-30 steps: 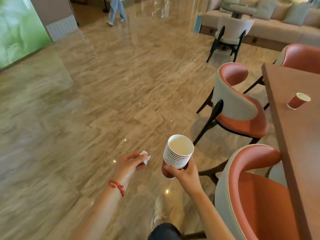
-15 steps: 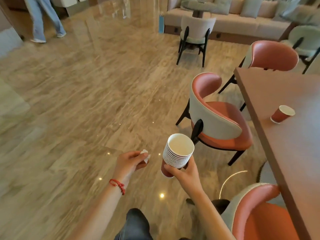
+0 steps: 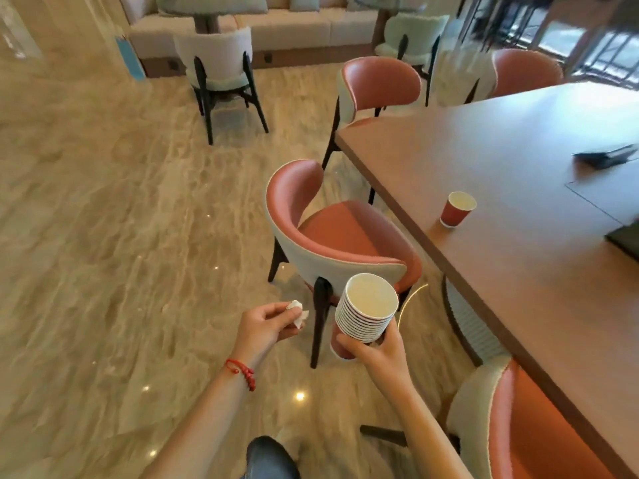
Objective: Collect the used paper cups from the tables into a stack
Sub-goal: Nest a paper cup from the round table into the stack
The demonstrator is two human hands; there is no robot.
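The right hand grips a tall stack of nested red paper cups; the left hand pinches a crumpled white tissue. One red paper cup (upright) remains on the brown wooden table, far right.

A polished marble floor spreads wide, and an orange chair sits tucked near the corner of the brown table, a second orange chair at the table's far end. Beyond stands a white fluffy chair before a beige sofa; a dark, blurred object lies on the tabletop.
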